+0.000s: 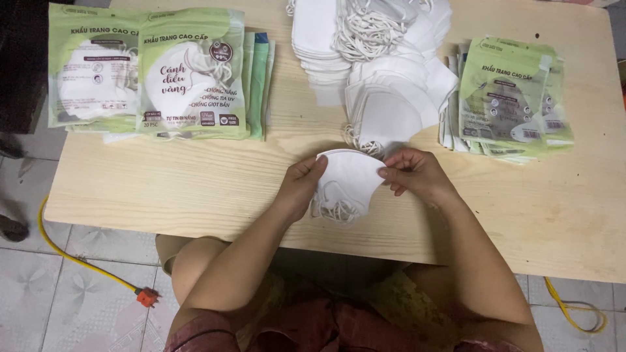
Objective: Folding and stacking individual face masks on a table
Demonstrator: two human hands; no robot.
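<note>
Hands meet over the near edge of the worktop: the left hand and right hand each pinch a side of a small stack of folded white face masks, ear loops dangling beneath. It looks like squaring the stack; next would call for a firm, even grip. Beyond lie loose masks, empty green pouches to the right, filled packs to the left. Pale wood worktop, tiled floor, a yellow cable.

White masks; green-white packets; yellow cable.
</note>
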